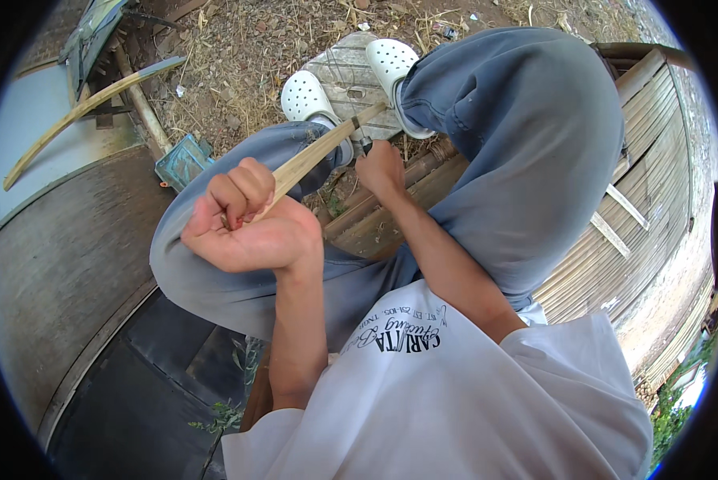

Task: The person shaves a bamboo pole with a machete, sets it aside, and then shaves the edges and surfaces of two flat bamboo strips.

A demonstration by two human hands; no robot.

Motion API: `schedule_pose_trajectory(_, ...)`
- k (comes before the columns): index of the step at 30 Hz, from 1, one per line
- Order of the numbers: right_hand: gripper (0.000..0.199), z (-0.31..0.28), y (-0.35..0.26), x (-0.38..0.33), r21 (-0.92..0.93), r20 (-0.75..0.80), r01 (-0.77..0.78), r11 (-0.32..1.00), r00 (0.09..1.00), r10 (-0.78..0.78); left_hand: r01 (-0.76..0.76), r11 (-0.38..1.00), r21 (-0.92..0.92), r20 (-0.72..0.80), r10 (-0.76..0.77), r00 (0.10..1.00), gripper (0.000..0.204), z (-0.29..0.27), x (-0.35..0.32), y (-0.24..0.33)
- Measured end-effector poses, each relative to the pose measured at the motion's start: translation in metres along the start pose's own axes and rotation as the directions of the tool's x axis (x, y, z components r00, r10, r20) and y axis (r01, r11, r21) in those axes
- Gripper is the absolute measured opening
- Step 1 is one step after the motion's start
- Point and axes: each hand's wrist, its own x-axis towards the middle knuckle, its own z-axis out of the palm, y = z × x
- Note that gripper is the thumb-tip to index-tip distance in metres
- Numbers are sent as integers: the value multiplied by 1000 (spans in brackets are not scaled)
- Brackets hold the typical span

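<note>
My left hand (243,220) is closed around the near end of a pale bamboo strip (315,152) that runs up and to the right, over my left knee. My right hand (381,166) is closed on a small dark-handled tool (363,138), likely a knife, whose blade meets the strip near its far end. The tool's blade is mostly hidden by the strip and my fingers. I sit with grey trousers (519,144) and white perforated clogs (307,96) on a round wooden board (351,80).
A bamboo-slat platform (647,192) lies under and right of me. A long curved bamboo strip (79,108) leans at the upper left beside a teal metal piece (183,160). A large dark round surface (63,264) fills the left. Dry straw covers the ground ahead.
</note>
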Motion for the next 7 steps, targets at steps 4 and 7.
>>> schedule_pose_trajectory(4,19,0,-8,-2,297,13,14,955,1000,-19,-29,993,-116,-93,18,995,39,-8,6,40)
schedule_pose_trajectory(7,19,-24,-30,-4,810,295,-235,538,955,-27,-106,929,-354,58,135,989,39,-29,8,77)
